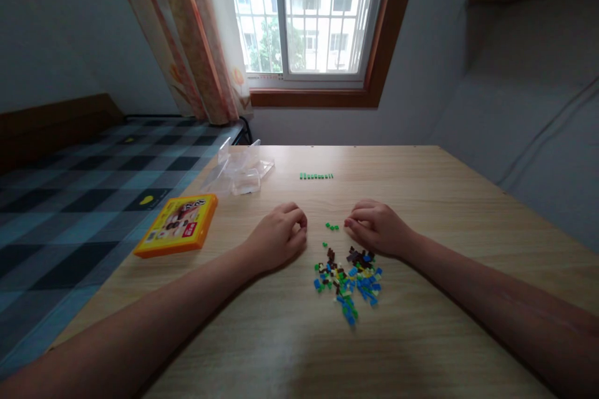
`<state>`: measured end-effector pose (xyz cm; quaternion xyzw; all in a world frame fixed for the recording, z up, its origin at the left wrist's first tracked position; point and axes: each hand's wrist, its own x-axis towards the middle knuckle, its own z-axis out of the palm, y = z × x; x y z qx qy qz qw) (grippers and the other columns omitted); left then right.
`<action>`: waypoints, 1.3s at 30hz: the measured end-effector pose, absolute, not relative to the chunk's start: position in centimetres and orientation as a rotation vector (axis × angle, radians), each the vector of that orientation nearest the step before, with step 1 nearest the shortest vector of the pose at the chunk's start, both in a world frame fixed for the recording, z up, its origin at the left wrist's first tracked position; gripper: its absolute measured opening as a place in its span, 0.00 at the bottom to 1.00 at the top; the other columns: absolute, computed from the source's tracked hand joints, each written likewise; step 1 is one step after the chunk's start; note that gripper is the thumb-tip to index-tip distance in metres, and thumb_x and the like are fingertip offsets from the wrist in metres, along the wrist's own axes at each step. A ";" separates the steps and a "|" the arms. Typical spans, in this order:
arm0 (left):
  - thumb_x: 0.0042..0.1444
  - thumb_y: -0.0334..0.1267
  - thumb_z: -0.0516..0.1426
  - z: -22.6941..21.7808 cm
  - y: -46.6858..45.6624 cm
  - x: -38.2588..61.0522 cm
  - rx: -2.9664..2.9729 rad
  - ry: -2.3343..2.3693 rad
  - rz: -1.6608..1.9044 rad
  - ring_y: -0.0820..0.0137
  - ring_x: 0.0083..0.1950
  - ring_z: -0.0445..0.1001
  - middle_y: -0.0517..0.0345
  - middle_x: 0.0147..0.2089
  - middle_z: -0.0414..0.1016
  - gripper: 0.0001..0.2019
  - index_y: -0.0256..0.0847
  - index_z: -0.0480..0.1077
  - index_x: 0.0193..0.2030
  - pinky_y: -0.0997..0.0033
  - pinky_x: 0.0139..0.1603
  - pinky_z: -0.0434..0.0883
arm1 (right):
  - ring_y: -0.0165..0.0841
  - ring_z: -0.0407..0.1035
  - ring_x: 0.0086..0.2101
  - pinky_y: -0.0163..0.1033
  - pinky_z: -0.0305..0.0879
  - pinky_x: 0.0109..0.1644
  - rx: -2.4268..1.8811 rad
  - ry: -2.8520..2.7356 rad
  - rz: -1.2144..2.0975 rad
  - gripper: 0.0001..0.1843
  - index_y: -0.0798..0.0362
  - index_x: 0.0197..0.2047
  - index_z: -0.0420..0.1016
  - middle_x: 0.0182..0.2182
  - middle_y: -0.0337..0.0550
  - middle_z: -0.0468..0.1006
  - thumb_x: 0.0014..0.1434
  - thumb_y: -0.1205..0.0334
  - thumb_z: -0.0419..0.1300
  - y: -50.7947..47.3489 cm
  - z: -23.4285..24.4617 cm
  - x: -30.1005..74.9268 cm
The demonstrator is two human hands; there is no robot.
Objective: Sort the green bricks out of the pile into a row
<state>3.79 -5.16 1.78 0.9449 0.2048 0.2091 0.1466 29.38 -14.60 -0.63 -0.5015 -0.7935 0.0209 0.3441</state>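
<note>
My left hand rests on the table with its fingers loosely curled in, and nothing shows in them. Across from it, my right hand lies with fingers and thumb drawn together; whether a tiny piece is between them is hidden. A few small green bricks lie between the hands, closest to the right fingertips. Another green brick sits just nearer to me. Below the hands spreads a loose pile of tiny building bricks in blue, green, brown, yellow and white. Farther back, several green bricks form a neat row.
An orange-yellow box with a printed picture lies at the table's left edge. Behind it are clear plastic trays. The wooden table meets the wall below a window. A bed with a checked cover adjoins the left side.
</note>
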 end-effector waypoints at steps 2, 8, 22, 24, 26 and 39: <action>0.58 0.30 0.53 1.4 -4.6 3.8 2.788 0.602 0.566 0.63 0.42 0.70 0.52 0.38 0.72 0.05 0.38 0.69 0.33 0.62 0.47 0.69 | 0.31 0.66 0.30 0.37 0.60 0.37 -1.308 -2.062 0.047 0.18 0.54 0.25 0.73 0.26 0.44 0.73 0.66 0.60 0.54 -14.5 -0.6 29.4; 0.64 0.34 0.52 1.4 -4.8 4.0 2.853 0.486 0.518 0.62 0.48 0.70 0.51 0.47 0.75 0.07 0.39 0.70 0.37 0.58 0.53 0.68 | 0.30 0.64 0.29 0.36 0.58 0.36 -1.330 -2.081 0.050 0.18 0.55 0.25 0.72 0.25 0.43 0.72 0.66 0.61 0.54 -14.6 -0.5 29.3; 0.65 0.37 0.55 1.0 -3.9 4.4 2.811 0.484 0.601 0.62 0.50 0.75 0.51 0.50 0.79 0.09 0.41 0.77 0.38 0.58 0.55 0.70 | 0.31 0.67 0.32 0.36 0.61 0.38 -1.233 -2.126 0.115 0.14 0.55 0.30 0.77 0.28 0.44 0.75 0.65 0.62 0.56 -15.5 1.0 28.5; 0.64 0.36 0.56 0.9 -3.9 4.5 2.805 0.504 0.617 0.62 0.50 0.75 0.52 0.49 0.79 0.08 0.42 0.77 0.38 0.59 0.55 0.70 | 0.31 0.67 0.33 0.36 0.61 0.39 -1.101 -2.262 0.211 0.10 0.53 0.36 0.79 0.30 0.44 0.76 0.65 0.60 0.57 -16.6 2.1 27.8; 0.64 0.36 0.56 0.8 -3.9 4.6 2.798 0.512 0.624 0.62 0.51 0.75 0.53 0.49 0.79 0.08 0.42 0.77 0.39 0.59 0.55 0.70 | 0.30 0.67 0.32 0.36 0.61 0.38 -0.997 -2.411 0.283 0.09 0.52 0.41 0.79 0.31 0.42 0.76 0.64 0.60 0.58 -17.8 3.1 26.9; 0.63 0.37 0.56 1.2 -4.3 4.2 2.770 0.548 0.591 0.61 0.53 0.74 0.51 0.51 0.78 0.08 0.41 0.75 0.45 0.58 0.57 0.71 | 0.30 0.68 0.36 0.37 0.62 0.42 -1.016 -2.489 0.217 0.11 0.51 0.46 0.78 0.35 0.43 0.77 0.66 0.57 0.58 -18.3 3.2 26.4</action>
